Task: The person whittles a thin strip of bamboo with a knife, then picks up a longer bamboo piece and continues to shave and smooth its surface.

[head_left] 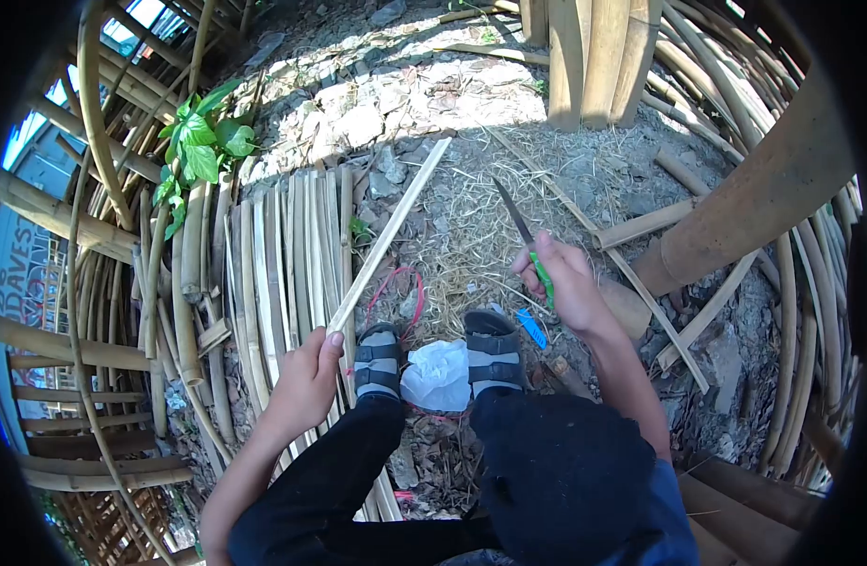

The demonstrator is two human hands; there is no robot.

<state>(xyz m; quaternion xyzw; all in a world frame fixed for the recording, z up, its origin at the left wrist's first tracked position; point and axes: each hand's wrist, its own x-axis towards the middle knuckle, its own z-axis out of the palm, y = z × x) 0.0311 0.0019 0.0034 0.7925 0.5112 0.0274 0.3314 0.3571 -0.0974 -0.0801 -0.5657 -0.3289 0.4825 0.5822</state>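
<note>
My left hand (308, 379) is closed around the lower end of a long, pale bamboo strip (396, 222), which slants up and away to the right. In my right hand (567, 281) is a knife with a green handle (544, 279), its dark blade (515, 213) pointing up and to the left. Blade and strip are apart. Thin, curly shavings (466, 245) cover the ground between and beyond my hands. Beside my left forearm lies a row of split bamboo strips (297, 250).
Crumpled white paper (437, 375) lies between my sandalled feet. A blue wrapper (532, 328) and pink string (416, 307) are on the ground. A thick bamboo pole (744, 189) slants at right; upright bamboo pieces (598, 66) stand ahead. Stacked poles and a leafy plant (199, 141) flank the left.
</note>
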